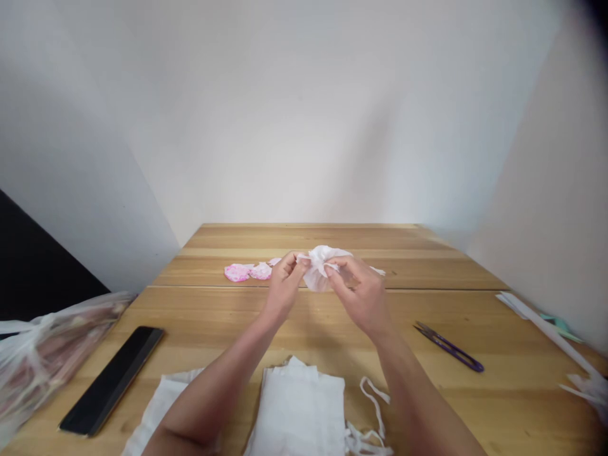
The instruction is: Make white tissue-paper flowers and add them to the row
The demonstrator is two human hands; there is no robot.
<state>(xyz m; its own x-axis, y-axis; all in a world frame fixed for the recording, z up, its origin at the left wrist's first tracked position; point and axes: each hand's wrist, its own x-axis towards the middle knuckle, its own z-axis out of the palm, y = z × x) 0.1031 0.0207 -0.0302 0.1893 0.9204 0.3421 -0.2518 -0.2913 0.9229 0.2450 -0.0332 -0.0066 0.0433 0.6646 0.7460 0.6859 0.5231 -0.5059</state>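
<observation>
Both hands are raised over the back part of the wooden table, with a gathered piece of thin white fabric (319, 273) between them. My left hand (285, 278) pinches the fabric's left side with thumb and fingers. On the right side, my right hand (357, 285) pinches it near the bunched middle. Pink-and-white fabric pieces (237, 272) lie on the table just left of my left hand. A stack of white cloth (299, 408) rests at the near edge, between my forearms, with loose white strips (377, 411) to its right.
Purple-handled thread snips (449, 347) lie on the right. A black phone (113, 380) is at the left, beside a clear plastic bag (52, 354). More white cloth (164, 402) lies under my left forearm. White and green strips (551, 326) line the right edge of the table (475, 272).
</observation>
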